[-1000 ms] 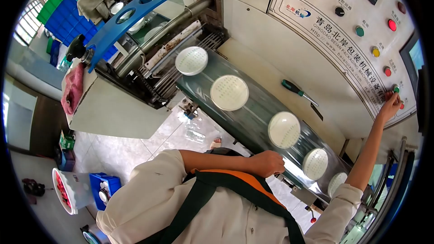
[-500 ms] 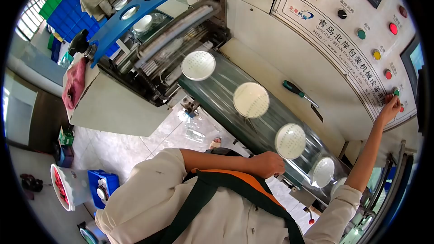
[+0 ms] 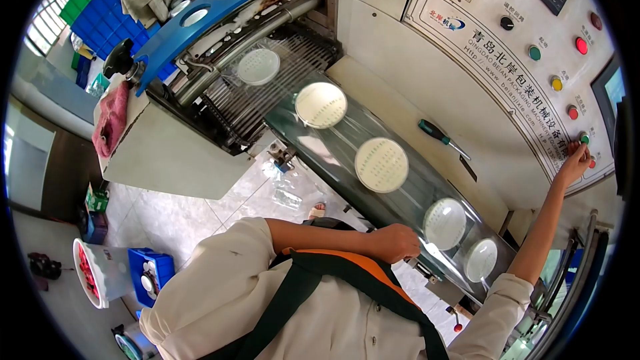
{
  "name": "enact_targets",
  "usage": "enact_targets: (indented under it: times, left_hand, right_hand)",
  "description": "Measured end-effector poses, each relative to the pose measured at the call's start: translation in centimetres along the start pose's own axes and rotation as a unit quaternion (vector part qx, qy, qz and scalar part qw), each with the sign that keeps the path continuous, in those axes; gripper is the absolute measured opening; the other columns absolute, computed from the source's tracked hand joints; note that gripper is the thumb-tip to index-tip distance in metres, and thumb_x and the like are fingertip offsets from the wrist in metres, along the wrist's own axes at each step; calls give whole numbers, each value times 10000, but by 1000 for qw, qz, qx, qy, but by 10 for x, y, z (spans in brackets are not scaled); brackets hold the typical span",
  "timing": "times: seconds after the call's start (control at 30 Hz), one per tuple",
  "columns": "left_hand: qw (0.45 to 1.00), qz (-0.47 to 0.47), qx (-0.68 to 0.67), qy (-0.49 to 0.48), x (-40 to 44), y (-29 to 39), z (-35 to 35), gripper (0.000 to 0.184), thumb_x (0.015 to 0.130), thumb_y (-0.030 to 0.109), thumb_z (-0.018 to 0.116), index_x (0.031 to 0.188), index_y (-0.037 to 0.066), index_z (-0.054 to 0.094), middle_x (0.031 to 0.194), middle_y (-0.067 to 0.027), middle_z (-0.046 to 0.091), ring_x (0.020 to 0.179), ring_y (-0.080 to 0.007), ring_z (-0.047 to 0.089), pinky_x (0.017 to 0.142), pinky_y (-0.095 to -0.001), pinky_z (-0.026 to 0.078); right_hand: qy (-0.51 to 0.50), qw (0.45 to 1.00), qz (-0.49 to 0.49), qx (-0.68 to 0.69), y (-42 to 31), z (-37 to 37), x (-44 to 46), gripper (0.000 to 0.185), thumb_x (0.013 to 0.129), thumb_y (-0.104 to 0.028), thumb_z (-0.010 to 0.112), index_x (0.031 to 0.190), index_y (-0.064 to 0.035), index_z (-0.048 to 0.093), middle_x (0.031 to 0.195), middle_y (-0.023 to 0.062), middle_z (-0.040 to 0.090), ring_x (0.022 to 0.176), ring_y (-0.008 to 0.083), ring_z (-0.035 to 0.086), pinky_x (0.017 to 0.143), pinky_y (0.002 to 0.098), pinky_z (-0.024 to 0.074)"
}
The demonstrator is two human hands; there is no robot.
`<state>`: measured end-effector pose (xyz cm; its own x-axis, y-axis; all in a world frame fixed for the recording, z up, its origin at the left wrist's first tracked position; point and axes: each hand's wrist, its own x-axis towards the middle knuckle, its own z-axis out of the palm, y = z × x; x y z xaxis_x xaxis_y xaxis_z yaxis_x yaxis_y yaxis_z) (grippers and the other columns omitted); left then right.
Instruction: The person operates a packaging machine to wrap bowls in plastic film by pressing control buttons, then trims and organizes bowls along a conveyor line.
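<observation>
As I look through the head view, my right hand (image 3: 574, 163) is at the right edge of the frame, fingertips at the lower green button (image 3: 585, 139) on the control panel (image 3: 492, 60). How tightly those fingers close I cannot tell, and I see nothing lifted in them. My left hand (image 3: 398, 243), at lower centre, is curled into a fist beside the near edge of the film-covered strip (image 3: 347, 139); whether anything is inside it I can't tell. Four round white containers (image 3: 381, 165) lie spaced along the strip, from the centre to the lower right. A fifth container (image 3: 259, 67), wrapped in clear film, sits on the slatted conveyor (image 3: 290, 60), upper left of centre. A green-handled screwdriver (image 3: 434, 131) lies on the ledge between strip and panel, and a pink cloth (image 3: 112, 120) hangs at the left.
</observation>
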<state>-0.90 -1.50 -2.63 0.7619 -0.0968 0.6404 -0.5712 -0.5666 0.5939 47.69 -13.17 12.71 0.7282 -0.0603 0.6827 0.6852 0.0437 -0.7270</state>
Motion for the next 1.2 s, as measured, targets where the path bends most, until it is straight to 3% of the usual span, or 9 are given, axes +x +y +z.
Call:
enact_targets:
  times: [1.2]
  left_hand:
    - [1000, 2, 5, 10, 1, -3, 1, 147, 657, 71, 586, 600, 76, 451, 615, -39, 429, 625, -205, 480, 567, -308, 388]
  right_hand:
    - [-5, 1000, 2, -4, -1, -2, 1, 308, 904, -218, 532, 996, 66, 455, 846, 134, 597, 742, 156, 610, 694, 250, 537]
